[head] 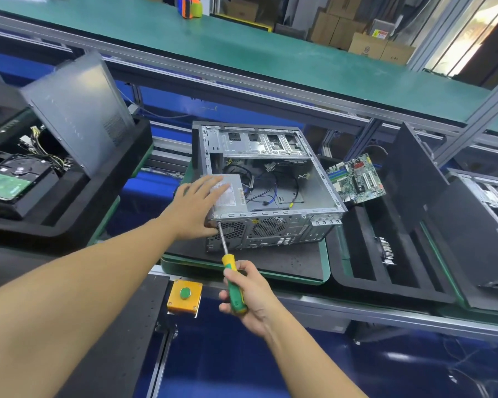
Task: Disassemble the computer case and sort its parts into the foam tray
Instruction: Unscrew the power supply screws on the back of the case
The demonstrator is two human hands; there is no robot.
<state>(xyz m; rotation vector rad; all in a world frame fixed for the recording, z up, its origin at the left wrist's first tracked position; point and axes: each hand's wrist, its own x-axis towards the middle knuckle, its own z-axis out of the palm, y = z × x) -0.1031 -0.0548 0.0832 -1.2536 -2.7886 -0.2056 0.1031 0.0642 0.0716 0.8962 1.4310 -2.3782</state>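
Power supply (233,196), 8 o'clock corner of computer case (285,228): left hand (197,206) flat atop, fingers straight. Right hand (247,297) clenched on screwdriver (233,278); advise tip seated, shaft square, firm push.

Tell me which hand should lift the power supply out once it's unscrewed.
Left, I'd judge. The left hand lies flat on the power supply inside the case and holds nothing. The right hand holds the screwdriver, its tip at the case's rear corner.
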